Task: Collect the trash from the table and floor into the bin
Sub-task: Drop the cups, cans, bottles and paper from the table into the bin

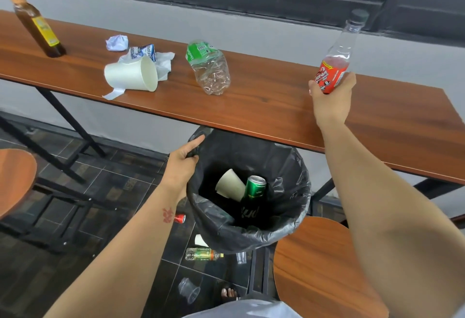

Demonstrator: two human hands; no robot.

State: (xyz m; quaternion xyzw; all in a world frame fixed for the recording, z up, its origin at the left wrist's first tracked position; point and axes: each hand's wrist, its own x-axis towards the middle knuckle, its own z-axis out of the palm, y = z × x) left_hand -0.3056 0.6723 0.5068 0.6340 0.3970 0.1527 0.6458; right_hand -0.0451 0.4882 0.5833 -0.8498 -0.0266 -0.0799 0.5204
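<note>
Bottle lifted at the counter's right

I see my right hand [331,96] gripping a red-labelled bottle [338,58] just above the counter [276,106]. My left hand [181,164] clutches the black bin liner [284,219] rim, below the counter's near edge. Crushed bottle [210,67] and paper cup [132,74] lie farther left.

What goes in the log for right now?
right hand: holding bottle | left hand: gripping bin bag | table: trash left

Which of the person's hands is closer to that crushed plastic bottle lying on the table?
Right. The right hand, gripping a red-labelled bottle, is level with the crushed bottle at its right; the left hand holds the bin bag below the table.
</note>
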